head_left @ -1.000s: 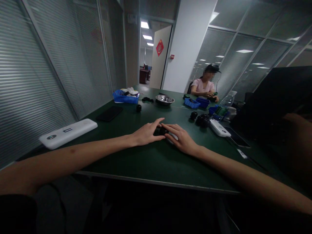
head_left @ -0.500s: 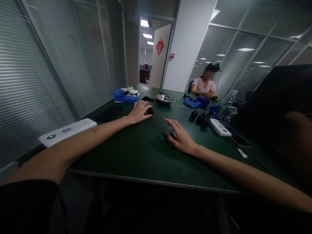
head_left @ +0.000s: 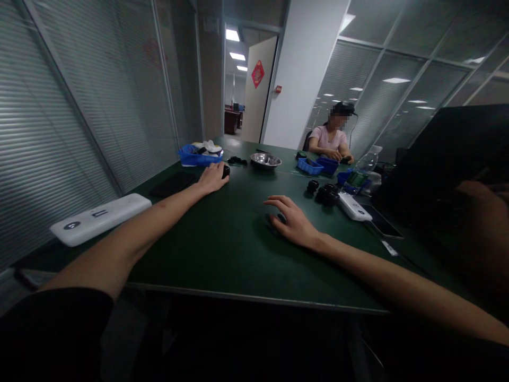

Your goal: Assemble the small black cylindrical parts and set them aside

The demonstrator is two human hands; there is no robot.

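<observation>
My left hand (head_left: 212,178) is closed around a small black rounded part (head_left: 226,171) on the far left of the green table (head_left: 222,254). Its fingers hide most of the part, so its exact kind does not show. Just beyond that hand stands a blue basket (head_left: 199,157) with white and dark items in it. Over the middle of the table my right hand (head_left: 292,222) hovers, fingers loosely curled and thumb apart, holding nothing. To its right, several black rounded parts (head_left: 328,194) sit in a cluster, with one more black part (head_left: 313,186) beside them.
A steel bowl (head_left: 265,162) holds small items. Around the table lie a white power bank (head_left: 353,206), a phone (head_left: 382,222), a long white device (head_left: 101,218), a dark flat pad (head_left: 174,184), blue trays (head_left: 310,166) and a bottle (head_left: 368,159). Across sits another person (head_left: 329,139).
My left hand has moved left and slightly away from me, carrying the black part. My right hand stays about where it was, its fingers a little more curled.
</observation>
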